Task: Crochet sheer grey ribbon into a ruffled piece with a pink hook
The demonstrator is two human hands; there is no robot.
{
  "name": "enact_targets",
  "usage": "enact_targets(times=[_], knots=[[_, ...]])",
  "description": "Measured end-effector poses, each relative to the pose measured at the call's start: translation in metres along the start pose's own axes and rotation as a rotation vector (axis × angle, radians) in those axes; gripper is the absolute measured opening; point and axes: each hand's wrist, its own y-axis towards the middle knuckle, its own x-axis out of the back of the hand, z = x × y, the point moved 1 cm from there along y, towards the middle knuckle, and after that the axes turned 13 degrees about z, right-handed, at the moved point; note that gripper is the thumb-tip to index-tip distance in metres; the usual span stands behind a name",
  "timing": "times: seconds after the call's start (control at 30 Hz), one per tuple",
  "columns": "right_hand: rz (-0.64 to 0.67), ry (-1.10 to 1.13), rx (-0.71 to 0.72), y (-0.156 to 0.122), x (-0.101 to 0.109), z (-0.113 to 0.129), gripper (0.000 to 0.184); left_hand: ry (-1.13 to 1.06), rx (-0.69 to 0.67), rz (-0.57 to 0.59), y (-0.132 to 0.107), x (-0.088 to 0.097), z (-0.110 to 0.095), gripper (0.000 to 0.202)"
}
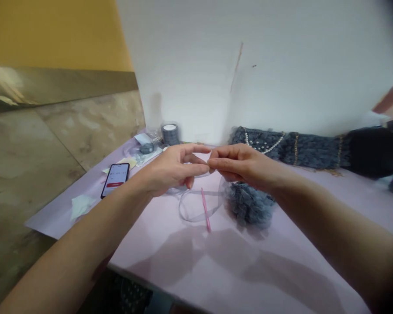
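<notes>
My left hand point(175, 168) and my right hand point(240, 160) meet fingertip to fingertip above the table. The right thumb and index finger are pinched together. On the left, the index finger is stretched out while the thumb and middle finger come together at the right fingertips. Whatever is between them is too small or blurred to name. Below the hands, a pink crochet hook point(205, 211) lies across a loop of sheer grey ribbon point(186, 214). A ruffled dark grey ribbon piece point(249, 205) sits under my right wrist.
A phone point(115, 179) with a lit screen and white crumpled paper point(81, 206) lie left. Behind stands a ribbon spool point(170, 133). Along the white wall are ruffled grey bags point(319, 150) with a pearl strand point(271, 148) and gold chains. The table's front edge point(144, 279) is near me.
</notes>
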Motion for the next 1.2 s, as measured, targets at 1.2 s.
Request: enact_targets(times=[1.2], knots=[[-0.193, -0.019, 0.075, -0.021, 0.009, 0.009, 0.028, 0.171, -0.005, -0.301, -0.128, 0.074, 0.006, 0.023]])
